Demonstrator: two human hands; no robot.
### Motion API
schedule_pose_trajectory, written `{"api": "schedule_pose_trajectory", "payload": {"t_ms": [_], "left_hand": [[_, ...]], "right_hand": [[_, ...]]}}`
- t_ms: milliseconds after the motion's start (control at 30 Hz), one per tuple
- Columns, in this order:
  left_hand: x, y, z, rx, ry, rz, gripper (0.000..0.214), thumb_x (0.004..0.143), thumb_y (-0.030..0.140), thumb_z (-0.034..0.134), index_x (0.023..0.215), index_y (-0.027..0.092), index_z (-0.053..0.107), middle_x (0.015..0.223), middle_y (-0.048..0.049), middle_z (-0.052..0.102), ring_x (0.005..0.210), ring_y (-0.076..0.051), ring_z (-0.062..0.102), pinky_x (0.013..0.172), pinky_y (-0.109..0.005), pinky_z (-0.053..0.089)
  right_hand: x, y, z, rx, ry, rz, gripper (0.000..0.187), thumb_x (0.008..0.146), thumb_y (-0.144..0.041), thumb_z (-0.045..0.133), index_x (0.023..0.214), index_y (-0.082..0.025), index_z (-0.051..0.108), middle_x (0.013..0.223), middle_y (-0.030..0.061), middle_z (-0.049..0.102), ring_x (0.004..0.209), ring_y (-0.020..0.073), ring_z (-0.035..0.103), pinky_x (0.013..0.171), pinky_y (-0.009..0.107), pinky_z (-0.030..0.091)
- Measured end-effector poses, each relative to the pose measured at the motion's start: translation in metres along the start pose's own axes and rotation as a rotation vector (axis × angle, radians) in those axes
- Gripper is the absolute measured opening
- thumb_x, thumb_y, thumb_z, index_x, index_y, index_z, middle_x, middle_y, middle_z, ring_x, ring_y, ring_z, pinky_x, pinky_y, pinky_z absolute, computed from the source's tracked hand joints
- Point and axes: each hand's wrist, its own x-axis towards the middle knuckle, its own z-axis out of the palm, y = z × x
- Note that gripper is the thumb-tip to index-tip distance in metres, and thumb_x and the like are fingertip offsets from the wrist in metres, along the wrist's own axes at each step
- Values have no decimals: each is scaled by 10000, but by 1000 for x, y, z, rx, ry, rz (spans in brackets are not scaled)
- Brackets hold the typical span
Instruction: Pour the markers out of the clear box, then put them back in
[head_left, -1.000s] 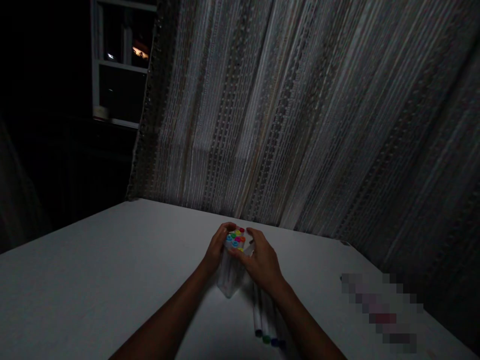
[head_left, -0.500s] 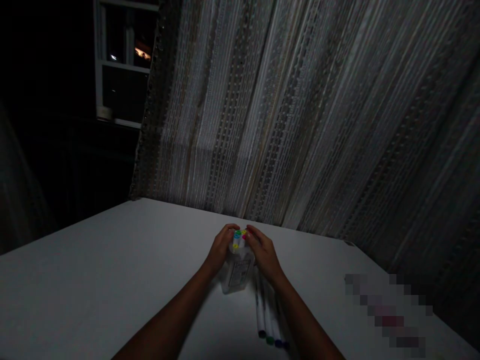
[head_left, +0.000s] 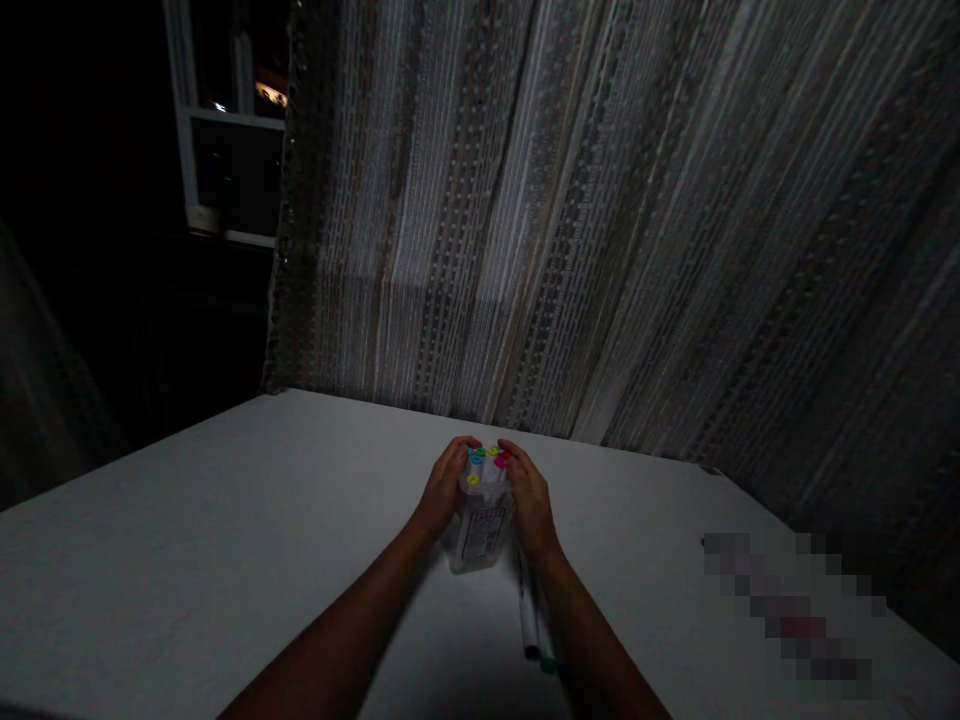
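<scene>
A clear plastic case [head_left: 481, 540] with a printed label stands on the white table. Several white markers [head_left: 487, 468] with blue, green, yellow and pink ends stick up out of its top. My left hand [head_left: 441, 490] is wrapped round the upper left side of the case, its fingertips at the blue and green ends. On the other side, my right hand [head_left: 531, 500] closes round the upper right, fingers by the pink and yellow ends. Beneath my right wrist lie loose markers [head_left: 530, 620], one dark-ended and one green-ended; my forearm covers part of them.
The white table [head_left: 225, 540] reaches back to a hanging striped curtain [head_left: 480, 220]. On the right part of the table is a blurred-out, pixelated patch [head_left: 795, 610]. A dark window [head_left: 232, 130] shows at the upper left.
My hands stay round the case, with my right fingers shifted slightly outward so the pink ends show more. My right forearm now hides more of the loose markers. The view has shifted slightly.
</scene>
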Motion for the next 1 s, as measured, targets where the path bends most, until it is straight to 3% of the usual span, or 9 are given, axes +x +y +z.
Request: {"api": "schedule_pose_trajectory", "payload": {"t_ms": [100, 200, 333, 533, 767, 1000], "left_hand": [[0, -1, 0, -8, 0, 4, 318, 797, 525, 487, 805, 211, 540, 751, -1, 539, 723, -183, 496, 662, -277, 415], [0, -3, 1, -18, -7, 8, 318, 793, 531, 496, 775, 214, 521, 717, 11, 508, 693, -173, 471, 643, -273, 403], [1, -4, 2, -45, -10, 4, 330, 775, 535, 517, 754, 206, 529, 721, 10, 510, 702, -171, 470, 673, -283, 412], [1, -7, 2, -32, 37, -49, 347, 763, 550, 516, 695, 211, 552, 707, -1, 546, 723, -189, 493, 709, -303, 429], [2, -13, 0, -52, -9, -28, 354, 798, 538, 492, 710, 201, 560, 678, 15, 527, 662, -160, 467, 666, -278, 419], [1, -13, 2, -55, -22, -19, 353, 808, 527, 473, 721, 194, 553, 686, 12, 536, 665, -157, 479, 676, -276, 423]], "right_hand": [[-2, 0, -2, -45, 20, -51, 477, 898, -459, 374, 1237, -178, 558, 1232, 108, 587, 1113, 219, 548, 967, 368, 438], [-5, -4, -5, -123, 60, -216, 441, 910, -417, 374, 1240, -198, 567, 1261, 106, 545, 1188, 213, 492, 1031, 381, 381], [-6, -13, -10, -208, -29, -366, 368, 915, -342, 381, 1166, -239, 630, 1283, 92, 519, 1217, 207, 463, 1035, 389, 375], [-5, -23, -15, -308, -151, -401, 297, 876, -369, 482, 1046, -236, 686, 1207, 100, 566, 1162, 226, 492, 1007, 413, 383], [-5, -24, -13, -272, -93, -421, 180, 874, -332, 482, 899, -201, 603, 1048, 98, 614, 1030, 206, 560, 928, 381, 435], [-4, -19, -13, -279, -70, -483, 248, 890, -281, 469, 1092, -210, 595, 1078, 91, 623, 1036, 203, 563, 926, 383, 448]]}}
